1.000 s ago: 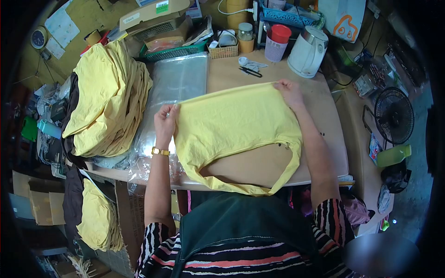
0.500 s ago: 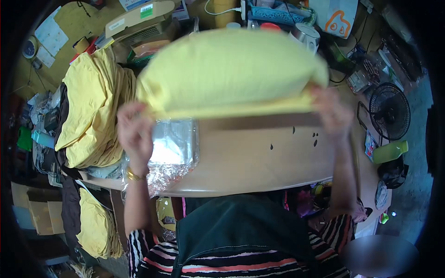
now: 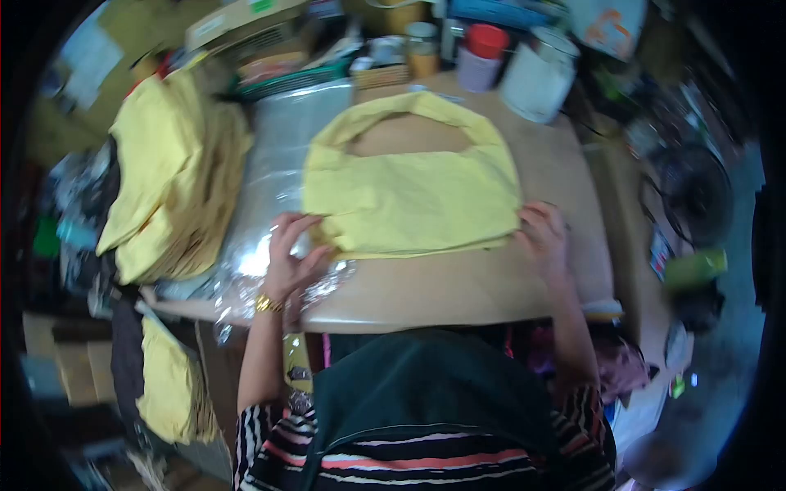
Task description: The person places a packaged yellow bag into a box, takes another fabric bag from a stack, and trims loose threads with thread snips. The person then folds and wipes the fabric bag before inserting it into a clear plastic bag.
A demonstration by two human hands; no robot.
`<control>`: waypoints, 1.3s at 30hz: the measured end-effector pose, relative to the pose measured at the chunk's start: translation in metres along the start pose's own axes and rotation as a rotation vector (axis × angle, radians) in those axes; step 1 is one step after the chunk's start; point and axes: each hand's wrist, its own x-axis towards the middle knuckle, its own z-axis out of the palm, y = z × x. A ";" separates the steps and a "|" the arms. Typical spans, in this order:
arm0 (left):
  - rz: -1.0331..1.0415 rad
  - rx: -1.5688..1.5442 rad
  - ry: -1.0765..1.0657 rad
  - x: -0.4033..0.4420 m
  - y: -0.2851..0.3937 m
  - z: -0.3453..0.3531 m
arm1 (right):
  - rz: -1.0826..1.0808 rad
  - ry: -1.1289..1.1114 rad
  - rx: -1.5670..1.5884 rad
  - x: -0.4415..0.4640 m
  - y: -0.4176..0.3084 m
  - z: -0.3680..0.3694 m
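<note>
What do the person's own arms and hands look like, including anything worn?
The left hand and right hand are gloveless. A gold-coloured metal band circles the left wrist; none shows on the right. Dark fabric sleeves with white stripes stop near the elbows.

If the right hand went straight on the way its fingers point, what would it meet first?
Most likely the yellow bag: the right hand is right at its lower right edge, pointing at it. Blur hides whether the two already touch.

A white kettle (image 3: 536,82) stands beside a red-topped purple cup (image 3: 478,69).
</note>
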 end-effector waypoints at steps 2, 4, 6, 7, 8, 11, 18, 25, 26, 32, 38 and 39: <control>-0.050 -0.092 0.001 0.004 -0.006 -0.007 | -0.037 -0.024 0.021 -0.002 0.017 0.009; -0.080 -0.112 0.072 0.000 -0.015 -0.009 | -0.071 0.017 0.067 0.006 0.017 0.009; -0.082 -0.119 0.093 0.000 -0.019 -0.010 | -0.020 0.008 0.077 0.010 0.010 0.008; -0.061 -0.119 0.092 0.000 -0.020 -0.011 | -0.038 0.006 0.097 0.008 0.013 0.010; -0.068 -0.103 0.103 0.001 -0.017 -0.009 | -0.048 0.007 0.095 0.005 0.018 0.012; -0.047 -0.145 0.073 0.007 -0.005 -0.007 | -0.045 0.011 0.093 0.006 0.015 0.016; 0.083 0.001 0.053 0.017 -0.011 0.003 | -0.079 -0.036 0.046 0.014 0.010 0.008; -0.036 -0.317 0.231 0.026 0.000 0.027 | 0.391 0.164 0.720 0.024 0.004 0.032; -0.177 -0.498 0.347 0.025 0.005 0.037 | 0.394 0.167 0.714 0.022 0.007 0.041; -0.303 -0.688 0.272 0.017 0.005 0.046 | 0.569 0.303 0.503 0.009 0.025 0.061; -0.440 -0.985 0.012 0.006 0.015 0.029 | 0.493 0.070 0.277 0.009 0.036 0.054; -0.441 -0.987 0.022 0.011 0.020 0.025 | 0.333 0.097 -0.005 0.028 0.011 0.046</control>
